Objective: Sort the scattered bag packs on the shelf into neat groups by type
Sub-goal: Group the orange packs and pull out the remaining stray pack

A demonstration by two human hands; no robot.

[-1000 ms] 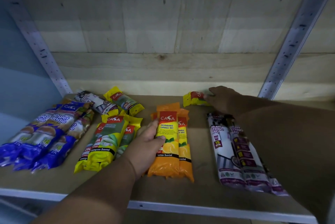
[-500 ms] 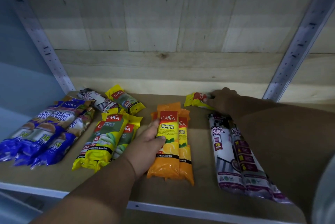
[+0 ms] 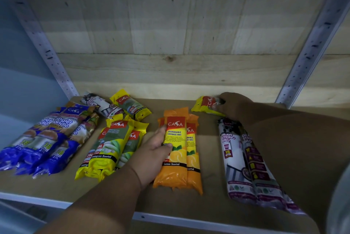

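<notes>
Left hand (image 3: 152,155) gripping the orange pack (image 3: 175,150), right hand (image 3: 233,105) pinching a yellow pack (image 3: 205,105) — far back on the shelf (image 3: 208,207)

Brown shelf (image 3: 208,207) — blue (image 3: 43,139), yellow (image 3: 109,148), orange (image 3: 178,150), white packs (image 3: 236,161).

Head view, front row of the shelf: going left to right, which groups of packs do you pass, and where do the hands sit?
Blue singlet-handle packs → yellow lemongrass packs → left hand gripping the orange lemon-scented packs → white draw-string packs. The right hand is farther back, holding a stray yellow pack.
</notes>
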